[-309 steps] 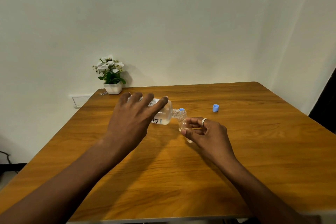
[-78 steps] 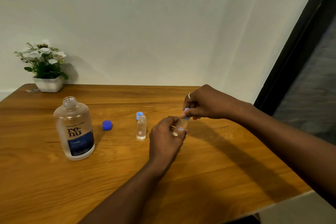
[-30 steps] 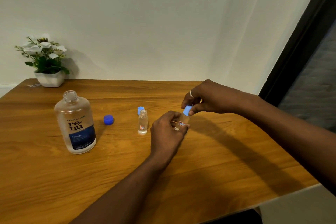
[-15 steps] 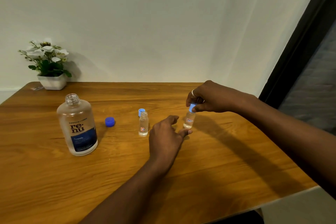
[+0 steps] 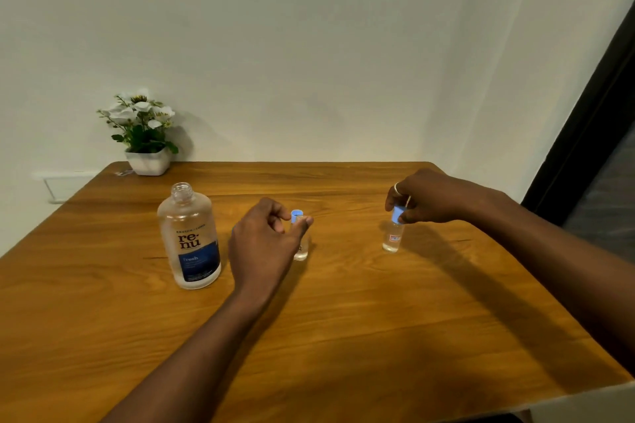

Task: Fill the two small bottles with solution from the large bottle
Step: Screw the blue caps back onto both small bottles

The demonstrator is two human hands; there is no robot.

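Note:
The large clear bottle (image 5: 192, 237) with a blue label stands uncapped on the left of the wooden table (image 5: 343, 319). My left hand (image 5: 264, 244) is curled at the neck of an open small bottle (image 5: 301, 252). A light blue cap (image 5: 296, 215) shows between its index finger and thumb; whether the hand grips either is unclear. My right hand (image 5: 433, 197) pinches the blue cap of the second small bottle (image 5: 392, 240), which is upright at the table surface and holds clear liquid. The large bottle's dark blue cap is hidden.
A white pot of flowers (image 5: 146, 134) stands at the table's back left corner against the wall. A wall socket plate (image 5: 62, 182) lies left of it. A dark door frame (image 5: 584, 134) runs down the right side. The table's front edge is near me.
My left hand let go of the capped small bottle and moved left to the open one. My right hand carried the capped bottle to the right by its cap.

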